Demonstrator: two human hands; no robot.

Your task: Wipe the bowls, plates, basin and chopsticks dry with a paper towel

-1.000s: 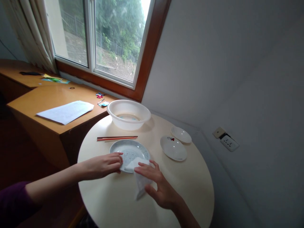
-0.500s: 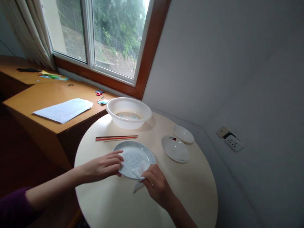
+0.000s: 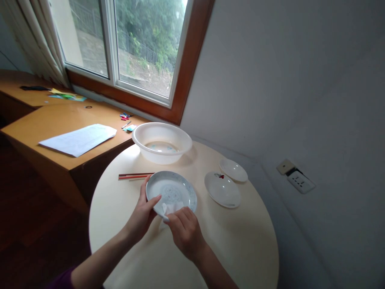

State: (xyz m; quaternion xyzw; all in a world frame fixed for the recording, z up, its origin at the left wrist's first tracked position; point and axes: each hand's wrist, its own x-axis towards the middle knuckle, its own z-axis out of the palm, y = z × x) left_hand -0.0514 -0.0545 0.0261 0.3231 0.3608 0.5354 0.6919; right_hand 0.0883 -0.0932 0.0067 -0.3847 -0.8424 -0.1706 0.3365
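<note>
A patterned white plate [image 3: 177, 184] is held up at a tilt over the round table. My left hand [image 3: 144, 212] grips its left rim, thumb on the upper face and fingers around the edge underneath. My right hand [image 3: 185, 230] is closed on a white tissue [image 3: 172, 206], pinching it over the plate's near rim. Part of the tissue lies on the plate's face and part hangs below the rim. The fingertips under the plate are hidden.
A white plastic basin [image 3: 162, 158] with some water stands at the back of the round table [image 3: 240, 241]. Chopsticks [image 3: 132, 176] lie behind the plate. Two white dishes, a larger one [image 3: 221, 190] and a smaller one [image 3: 233, 170], sit at the right. Paper [image 3: 80, 139] lies on the wooden desk [image 3: 33, 122].
The plate has been lifted and tilted. My left hand has gone from resting at its left edge to gripping the rim. My right hand with the tissue has shifted slightly left along the near rim.
</note>
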